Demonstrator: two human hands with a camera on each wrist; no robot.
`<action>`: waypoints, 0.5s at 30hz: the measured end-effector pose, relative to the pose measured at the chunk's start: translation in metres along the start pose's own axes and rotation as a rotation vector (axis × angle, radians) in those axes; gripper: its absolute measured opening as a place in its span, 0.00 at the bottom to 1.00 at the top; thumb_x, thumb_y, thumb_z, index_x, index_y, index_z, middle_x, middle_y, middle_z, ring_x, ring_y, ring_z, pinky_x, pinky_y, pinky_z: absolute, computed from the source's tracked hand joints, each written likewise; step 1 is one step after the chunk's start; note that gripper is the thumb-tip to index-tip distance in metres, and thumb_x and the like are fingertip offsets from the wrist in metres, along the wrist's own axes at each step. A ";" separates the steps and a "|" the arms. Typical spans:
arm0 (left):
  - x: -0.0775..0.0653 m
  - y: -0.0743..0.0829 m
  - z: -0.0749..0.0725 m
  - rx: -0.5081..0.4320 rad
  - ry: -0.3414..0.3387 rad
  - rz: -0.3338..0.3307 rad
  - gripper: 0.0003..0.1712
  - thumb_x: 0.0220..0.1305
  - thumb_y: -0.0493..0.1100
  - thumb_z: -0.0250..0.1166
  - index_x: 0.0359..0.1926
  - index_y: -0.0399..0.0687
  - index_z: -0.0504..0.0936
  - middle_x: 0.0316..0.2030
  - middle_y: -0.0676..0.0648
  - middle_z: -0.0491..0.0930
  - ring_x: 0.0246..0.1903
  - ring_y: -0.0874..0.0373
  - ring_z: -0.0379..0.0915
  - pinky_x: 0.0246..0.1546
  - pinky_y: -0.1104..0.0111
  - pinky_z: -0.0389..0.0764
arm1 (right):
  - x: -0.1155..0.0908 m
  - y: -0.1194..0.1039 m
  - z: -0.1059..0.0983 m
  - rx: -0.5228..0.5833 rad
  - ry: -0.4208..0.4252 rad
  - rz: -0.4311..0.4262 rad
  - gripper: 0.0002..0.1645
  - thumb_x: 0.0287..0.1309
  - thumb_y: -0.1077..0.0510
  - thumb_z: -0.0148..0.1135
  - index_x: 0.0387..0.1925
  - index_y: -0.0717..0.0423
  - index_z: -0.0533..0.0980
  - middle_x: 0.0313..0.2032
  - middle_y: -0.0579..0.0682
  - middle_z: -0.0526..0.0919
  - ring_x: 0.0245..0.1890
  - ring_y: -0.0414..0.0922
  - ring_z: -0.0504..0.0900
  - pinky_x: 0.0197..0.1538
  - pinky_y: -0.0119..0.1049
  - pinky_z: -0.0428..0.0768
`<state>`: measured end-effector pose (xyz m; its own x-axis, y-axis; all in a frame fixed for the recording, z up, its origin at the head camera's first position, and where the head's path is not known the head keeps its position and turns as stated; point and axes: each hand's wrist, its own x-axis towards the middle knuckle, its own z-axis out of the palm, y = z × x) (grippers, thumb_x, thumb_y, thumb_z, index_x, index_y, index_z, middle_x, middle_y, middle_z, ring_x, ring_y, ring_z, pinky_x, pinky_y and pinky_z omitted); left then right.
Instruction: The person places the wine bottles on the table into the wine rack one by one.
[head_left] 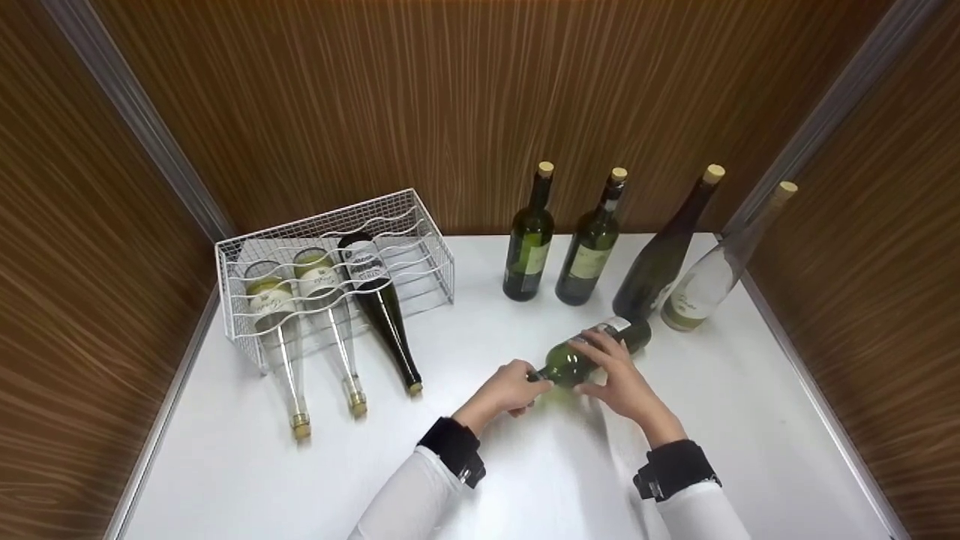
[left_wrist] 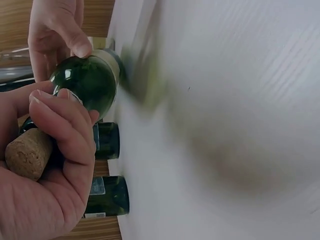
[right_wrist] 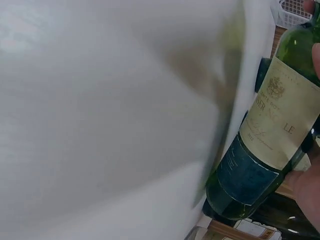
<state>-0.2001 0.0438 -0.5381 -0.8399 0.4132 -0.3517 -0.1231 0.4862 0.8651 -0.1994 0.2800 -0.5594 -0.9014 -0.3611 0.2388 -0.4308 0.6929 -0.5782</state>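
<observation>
A green wine bottle [head_left: 566,364] lies tilted between both hands, low over the white table, its base toward the back right. My left hand [head_left: 510,388] grips its neck; the cork [left_wrist: 30,154] pokes out past the curled fingers. Around the body, my right hand [head_left: 622,382] holds it with fingers on top and thumb on the near side. In the right wrist view the bottle [right_wrist: 275,120] shows a cream label with a dark blue band beneath. Its base overlaps a tall dark bottle [head_left: 660,262] in the head view.
On the left stands a white wire rack [head_left: 315,217] holding two clear bottles [head_left: 336,337] and a dark one [head_left: 386,319], necks toward me. Two green bottles [head_left: 529,255] stand upright at the back. A tall clear bottle [head_left: 709,281] stands near the right wall. Wood-grain panels enclose the table.
</observation>
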 end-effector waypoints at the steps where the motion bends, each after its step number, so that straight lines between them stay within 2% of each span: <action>1: 0.000 -0.001 0.001 0.019 -0.001 0.006 0.12 0.66 0.48 0.63 0.36 0.42 0.77 0.18 0.49 0.74 0.14 0.61 0.67 0.15 0.72 0.73 | 0.000 0.000 -0.001 0.028 -0.021 0.021 0.41 0.48 0.57 0.77 0.65 0.50 0.73 0.69 0.60 0.64 0.71 0.63 0.53 0.69 0.67 0.43; 6: 0.001 -0.004 0.008 0.096 0.008 0.013 0.13 0.65 0.51 0.62 0.31 0.47 0.74 0.16 0.53 0.69 0.12 0.61 0.61 0.12 0.71 0.66 | -0.001 -0.002 -0.003 0.120 -0.047 0.111 0.30 0.63 0.52 0.66 0.66 0.51 0.73 0.71 0.60 0.60 0.72 0.64 0.47 0.69 0.67 0.42; 10: 0.003 -0.008 0.014 0.113 0.024 0.011 0.15 0.64 0.53 0.63 0.30 0.48 0.73 0.17 0.54 0.68 0.13 0.61 0.61 0.12 0.70 0.64 | -0.001 -0.001 0.000 0.114 -0.012 0.125 0.28 0.65 0.53 0.64 0.64 0.54 0.74 0.70 0.62 0.60 0.72 0.64 0.50 0.69 0.65 0.49; 15: 0.006 -0.014 0.020 0.141 0.075 0.053 0.17 0.64 0.54 0.62 0.27 0.49 0.74 0.18 0.54 0.69 0.16 0.61 0.63 0.15 0.70 0.65 | -0.002 -0.002 0.003 0.101 0.028 0.131 0.28 0.64 0.54 0.65 0.63 0.56 0.74 0.69 0.62 0.61 0.71 0.62 0.55 0.68 0.62 0.57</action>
<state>-0.1926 0.0552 -0.5598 -0.8811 0.3854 -0.2743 -0.0062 0.5704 0.8213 -0.1966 0.2773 -0.5610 -0.9511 -0.2530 0.1770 -0.3039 0.6664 -0.6808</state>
